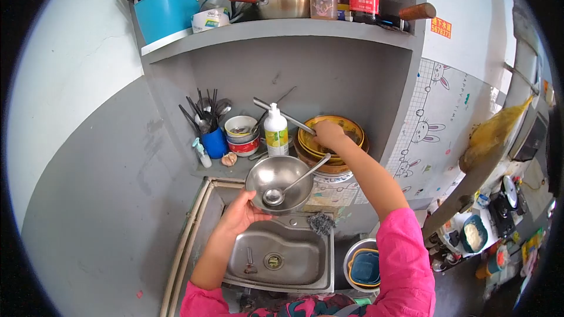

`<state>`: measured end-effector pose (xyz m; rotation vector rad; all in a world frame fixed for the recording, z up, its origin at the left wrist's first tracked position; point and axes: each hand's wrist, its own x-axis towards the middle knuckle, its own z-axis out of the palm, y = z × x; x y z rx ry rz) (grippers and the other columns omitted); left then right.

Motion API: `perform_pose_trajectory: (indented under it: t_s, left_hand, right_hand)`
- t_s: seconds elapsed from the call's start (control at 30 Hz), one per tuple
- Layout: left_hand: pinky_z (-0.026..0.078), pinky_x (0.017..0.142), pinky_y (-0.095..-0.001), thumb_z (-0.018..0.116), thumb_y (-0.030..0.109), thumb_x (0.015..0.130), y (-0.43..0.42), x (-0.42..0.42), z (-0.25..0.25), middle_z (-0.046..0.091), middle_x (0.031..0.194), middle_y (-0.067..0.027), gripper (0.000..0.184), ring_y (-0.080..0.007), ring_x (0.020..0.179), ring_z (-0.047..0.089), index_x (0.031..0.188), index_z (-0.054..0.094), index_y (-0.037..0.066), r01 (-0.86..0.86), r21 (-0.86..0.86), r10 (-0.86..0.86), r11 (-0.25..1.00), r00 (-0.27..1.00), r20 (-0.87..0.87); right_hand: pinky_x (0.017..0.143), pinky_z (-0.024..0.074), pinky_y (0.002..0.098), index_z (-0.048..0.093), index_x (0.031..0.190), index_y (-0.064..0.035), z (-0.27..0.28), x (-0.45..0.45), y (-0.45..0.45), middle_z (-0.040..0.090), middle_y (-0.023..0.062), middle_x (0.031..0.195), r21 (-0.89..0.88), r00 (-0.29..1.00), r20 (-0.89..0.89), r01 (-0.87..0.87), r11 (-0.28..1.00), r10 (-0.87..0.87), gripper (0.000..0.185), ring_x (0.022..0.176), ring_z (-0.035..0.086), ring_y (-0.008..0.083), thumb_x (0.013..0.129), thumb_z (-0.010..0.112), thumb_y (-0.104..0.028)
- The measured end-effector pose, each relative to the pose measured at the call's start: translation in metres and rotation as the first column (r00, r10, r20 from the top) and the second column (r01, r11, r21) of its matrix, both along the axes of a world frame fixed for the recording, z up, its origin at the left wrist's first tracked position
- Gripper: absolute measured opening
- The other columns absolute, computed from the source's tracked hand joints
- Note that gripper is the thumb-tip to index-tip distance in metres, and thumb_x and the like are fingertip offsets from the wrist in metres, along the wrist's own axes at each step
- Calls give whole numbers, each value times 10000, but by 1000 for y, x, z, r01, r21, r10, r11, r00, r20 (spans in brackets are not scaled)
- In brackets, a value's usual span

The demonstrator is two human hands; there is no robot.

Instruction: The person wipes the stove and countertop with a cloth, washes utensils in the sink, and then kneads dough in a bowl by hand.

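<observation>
The sink (316,258) lies below the left hand (238,214); stacked yellow bowls (307,144), at the right hand (329,134), whose grip cannot be told; metal bowl (273,170), gripped by the left hand; white bottle (277,136), left of the right hand; ladle (274,196), inside the metal bowl.

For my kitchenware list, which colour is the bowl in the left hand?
The bowl is plain silver-grey, as the head view shows.

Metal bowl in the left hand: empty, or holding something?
Holding something: a ladle sits in the metal bowl, its scoop inside and its handle reaching past the rim.
</observation>
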<state>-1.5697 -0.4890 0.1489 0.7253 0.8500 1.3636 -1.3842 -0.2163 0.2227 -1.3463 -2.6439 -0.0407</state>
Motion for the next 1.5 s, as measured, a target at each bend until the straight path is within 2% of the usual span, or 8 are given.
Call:
perform_pose_trajectory:
  t_s: [0.17, 0.37, 0.53, 0.93, 1.2, 1.33, 1.37, 1.5]
  left_hand:
    - [557, 773, -397, 461, 350, 912, 10, -5, 15, 651, 967, -207, 469, -341, 883, 657, 1174, 478, -38, 49, -29, -49, 998, 999, -17]
    - [567, 760, -419, 420, 340, 920, 10, -7, 19, 630, 1061, -209, 498, -401, 921, 638, 1258, 424, -26, -6, -21, 5, 1000, 998, -57]
    - [555, 786, -391, 452, 363, 917, 20, 2, 37, 637, 1004, -236, 514, -366, 910, 650, 1233, 421, -40, 49, -13, -50, 999, 994, -93]
    - [560, 771, -468, 388, 230, 921, 106, 31, 89, 544, 989, -252, 402, -481, 882, 614, 1237, 280, 8, 27, 6, -25, 1000, 985, -170]
    - [586, 680, -397, 367, 135, 877, 174, 67, 107, 575, 941, -235, 385, -358, 785, 643, 1177, 393, -104, -1, -74, -35, 997, 869, -493]
    - [581, 583, -368, 333, 122, 896, 208, 65, 91, 599, 854, -225, 361, -303, 663, 636, 1131, 417, -139, 44, -109, -103, 993, 771, -628]
    - [569, 517, -343, 367, 83, 883, 210, 71, 93, 607, 858, -224, 341, -283, 651, 640, 1131, 409, -148, -11, -128, -75, 992, 757, -649]
    - [535, 439, -316, 427, -19, 814, 221, 87, 83, 644, 791, -216, 280, -248, 531, 641, 1044, 468, -175, -251, 14, 164, 968, 588, -792]
  right_hand:
    - [773, 538, 377, 686, 927, -22, -1, -2, 12, 672, 176, 954, 29, 999, -9, 36, 999, -36, 190, 932, 653, 309, 765, 643, -111]
    - [756, 542, 378, 682, 878, 4, 34, 22, -13, 671, 189, 923, 318, 994, 101, -76, 945, 46, 145, 864, 662, 332, 778, 621, -82]
    - [744, 538, 405, 676, 831, 11, 48, 54, -20, 663, 210, 864, 291, 990, -122, -28, 956, 66, 147, 821, 656, 356, 781, 622, -116]
    - [686, 480, 475, 616, 826, 47, 34, 177, -92, 610, 266, 771, 152, 803, -585, -27, 988, 112, 153, 747, 595, 433, 816, 588, -103]
    - [616, 443, 459, 584, 856, 40, 10, 215, -131, 590, 255, 726, -51, 749, -663, -57, 997, 8, 153, 706, 575, 435, 833, 588, -111]
    - [543, 421, 383, 564, 851, 45, -8, 223, -143, 555, 208, 646, 26, 711, -695, -119, 993, 104, 148, 578, 556, 338, 844, 584, -101]
    - [616, 442, 429, 567, 865, 38, -8, 225, -148, 590, 225, 762, -58, 723, -689, -127, 990, 52, 152, 715, 574, 405, 850, 575, -113]
    - [605, 437, 428, 562, 875, 35, -19, 226, -162, 586, 224, 748, -116, 728, -685, -131, 985, 16, 150, 698, 573, 400, 851, 577, -113]
